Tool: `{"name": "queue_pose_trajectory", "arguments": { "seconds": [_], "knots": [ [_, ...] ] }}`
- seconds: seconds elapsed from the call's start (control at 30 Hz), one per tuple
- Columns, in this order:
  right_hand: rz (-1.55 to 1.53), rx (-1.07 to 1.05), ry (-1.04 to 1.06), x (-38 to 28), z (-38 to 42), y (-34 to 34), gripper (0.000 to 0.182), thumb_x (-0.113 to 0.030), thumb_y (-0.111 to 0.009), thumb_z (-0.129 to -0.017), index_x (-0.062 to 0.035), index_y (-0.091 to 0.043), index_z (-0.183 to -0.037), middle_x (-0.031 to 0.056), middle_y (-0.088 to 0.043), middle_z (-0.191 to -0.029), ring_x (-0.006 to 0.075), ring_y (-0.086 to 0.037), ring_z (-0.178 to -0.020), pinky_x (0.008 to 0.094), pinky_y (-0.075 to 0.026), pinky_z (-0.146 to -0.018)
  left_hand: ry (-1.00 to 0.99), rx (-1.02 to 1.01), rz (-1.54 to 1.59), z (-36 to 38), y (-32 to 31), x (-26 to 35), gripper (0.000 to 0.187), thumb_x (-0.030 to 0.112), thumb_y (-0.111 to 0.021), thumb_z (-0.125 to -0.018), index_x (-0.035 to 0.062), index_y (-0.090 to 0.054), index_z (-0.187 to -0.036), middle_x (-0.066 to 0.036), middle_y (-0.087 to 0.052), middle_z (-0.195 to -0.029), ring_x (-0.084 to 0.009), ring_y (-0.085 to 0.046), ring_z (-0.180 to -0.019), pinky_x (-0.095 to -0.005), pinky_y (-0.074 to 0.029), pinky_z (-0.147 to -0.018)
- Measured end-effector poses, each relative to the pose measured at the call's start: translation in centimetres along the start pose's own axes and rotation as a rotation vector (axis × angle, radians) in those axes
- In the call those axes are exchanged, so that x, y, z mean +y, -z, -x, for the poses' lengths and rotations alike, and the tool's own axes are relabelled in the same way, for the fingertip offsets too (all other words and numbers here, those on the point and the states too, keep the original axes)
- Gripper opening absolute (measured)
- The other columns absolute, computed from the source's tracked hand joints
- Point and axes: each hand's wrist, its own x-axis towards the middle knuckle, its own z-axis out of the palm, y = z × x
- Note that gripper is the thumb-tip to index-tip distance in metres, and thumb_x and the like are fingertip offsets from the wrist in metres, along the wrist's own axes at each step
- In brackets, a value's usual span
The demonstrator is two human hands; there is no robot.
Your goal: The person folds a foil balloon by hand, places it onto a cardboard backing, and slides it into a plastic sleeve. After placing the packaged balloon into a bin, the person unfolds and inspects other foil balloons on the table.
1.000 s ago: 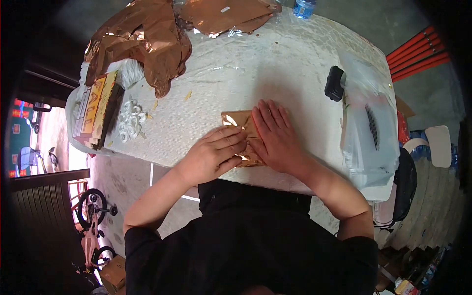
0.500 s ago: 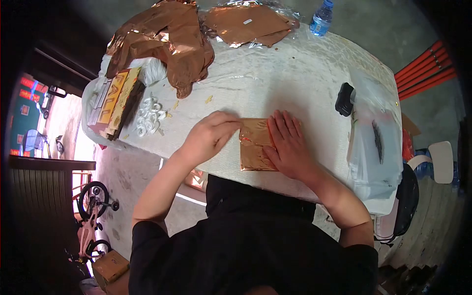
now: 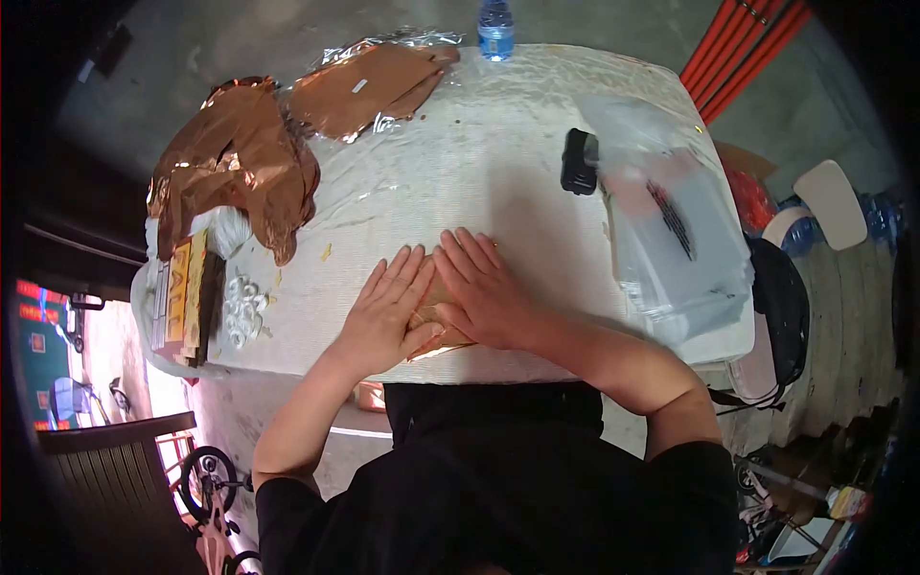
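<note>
A flat, shiny copper-coloured foil packet (image 3: pixel 437 294) lies on the white-covered table near its front edge. My left hand (image 3: pixel 388 309) presses flat over its left side, fingers stretched out. From the right, my right hand (image 3: pixel 486 299) also lies flat on it, fingers extended and pointing away from me. Between the two thumbs only the middle and lower edge of the packet show; my palms cover the rest.
Crumpled copper foil (image 3: pixel 235 158) and a flat foil stack (image 3: pixel 369 91) lie at the back left. Boxes (image 3: pixel 187 297) and small white rings (image 3: pixel 244 311) sit at left. A water bottle (image 3: pixel 495 36), black object (image 3: pixel 578 161) and clear plastic bags (image 3: pixel 680 259) are farther right.
My left hand has gone from pinched fingers at the packet's upper left corner to lying flat on it. My right hand stays flat on the packet. The camera view has shifted.
</note>
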Motion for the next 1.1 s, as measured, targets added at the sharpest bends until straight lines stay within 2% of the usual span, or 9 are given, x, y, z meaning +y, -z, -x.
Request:
{"name": "queue_pose_trajectory", "arguments": {
  "seconds": [0.13,0.2,0.3,0.5,0.7,0.83,1.0,1.03,1.1],
  "knots": [
    [-0.183,-0.087,-0.039,2.5,-1.0,1.7,0.047,-0.02,-0.05,-0.087,0.0023,-0.042,-0.128,0.0221,-0.04,-0.134,0.0366,-0.033,-0.129,0.0473,-0.024,-0.107,-0.014,-0.041,-0.03,-0.2,-0.3,-0.2,0.075,0.046,-0.054,-0.085,0.0045,-0.026,-0.142,-0.016,-0.022,-0.148,-0.0275,-0.019,-0.138,-0.0415,-0.015,-0.112],
    [-0.583,0.138,-0.208,5.2,-0.5,3.7,0.037,-0.011,-0.051,-0.086,0.0008,-0.049,-0.122,0.0197,-0.049,-0.126,0.0339,-0.043,-0.122,0.0417,-0.034,-0.102,0.002,-0.05,-0.056,0.0,-0.4,-0.2,0.076,0.048,-0.051,-0.086,0.0048,-0.024,-0.142,-0.016,-0.021,-0.149,-0.0275,-0.018,-0.138,-0.0414,-0.014,-0.112],
    [-0.425,0.16,-0.317,6.4,-0.1,5.3,0.034,-0.005,-0.051,-0.085,0.0,-0.052,-0.118,0.0186,-0.055,-0.12,0.0328,-0.05,-0.115,0.0376,-0.039,-0.098,0.015,-0.087,-0.033,-0.1,-0.2,-0.1,0.075,0.043,-0.05,-0.087,0.007,-0.019,-0.144,-0.015,-0.016,-0.15,-0.0282,-0.014,-0.14,-0.0412,-0.011,-0.113],
    [-0.043,0.08,0.059,3.0,-0.3,3.0,0.048,-0.016,-0.055,-0.085,0.0043,-0.043,-0.127,0.0223,-0.04,-0.135,0.0341,-0.036,-0.128,0.0438,-0.028,-0.106,0.02,-0.085,-0.067,-0.1,-0.3,0.0,0.076,0.049,-0.049,-0.087,0.0057,-0.022,-0.143,-0.015,-0.019,-0.149,-0.0267,-0.015,-0.139,-0.0411,-0.012,-0.113],
    [0.058,-0.095,0.047,2.2,0.8,1.7,0.061,-0.025,-0.054,-0.085,0.0072,-0.034,-0.133,0.0226,-0.028,-0.143,0.034,-0.022,-0.136,0.0442,-0.016,-0.111,0.016,-0.102,-0.036,-0.1,0.2,0.0,0.073,0.047,-0.049,-0.088,0.0048,-0.023,-0.143,-0.016,-0.019,-0.149,-0.0279,-0.017,-0.139,-0.0413,-0.011,-0.113],
    [0.062,-0.093,0.058,2.4,0.8,1.3,0.061,-0.025,-0.053,-0.086,0.0069,-0.033,-0.133,0.0231,-0.029,-0.142,0.035,-0.022,-0.135,0.0452,-0.016,-0.111,0.024,-0.103,-0.101,-1.7,1.4,0.9,0.066,0.033,-0.051,-0.089,0.0054,-0.024,-0.143,-0.016,-0.021,-0.148,-0.0299,-0.019,-0.138,-0.0428,-0.013,-0.112],
    [0.064,-0.098,0.044,2.7,0.8,1.1,0.052,-0.026,-0.051,-0.087,0.0039,-0.041,-0.128,0.0225,-0.03,-0.142,0.0369,-0.024,-0.134,0.0479,-0.016,-0.11,-0.095,0.128,0.243,-4.1,-1.9,1.9,0.065,0.012,-0.055,-0.085,0.0013,-0.024,-0.141,-0.02,-0.025,-0.146,-0.032,-0.027,-0.135,-0.0446,-0.02,-0.11],
    [0.067,-0.095,0.037,3.3,0.5,1.2,0.052,-0.026,-0.051,-0.087,0.0039,-0.041,-0.128,0.0225,-0.03,-0.142,0.0369,-0.024,-0.134,0.0479,-0.016,-0.11,-0.092,0.118,0.208,-4.1,-2.0,1.7,0.066,0.023,-0.056,-0.087,-0.0017,-0.025,-0.14,-0.02,-0.029,-0.144,-0.0307,-0.026,-0.135,-0.043,-0.019,-0.111],
    [0.008,-0.231,0.228,4.9,-0.8,1.9,0.04,-0.021,-0.054,-0.085,-0.0003,-0.052,-0.119,0.0204,-0.044,-0.132,0.0354,-0.035,-0.129,0.0448,-0.024,-0.109,-0.074,0.104,0.255,-4.0,-1.7,1.9,0.068,0.023,-0.057,-0.086,-0.0015,-0.025,-0.14,-0.02,-0.029,-0.143,-0.0308,-0.026,-0.135,-0.0432,-0.019,-0.111]
  ]
}}
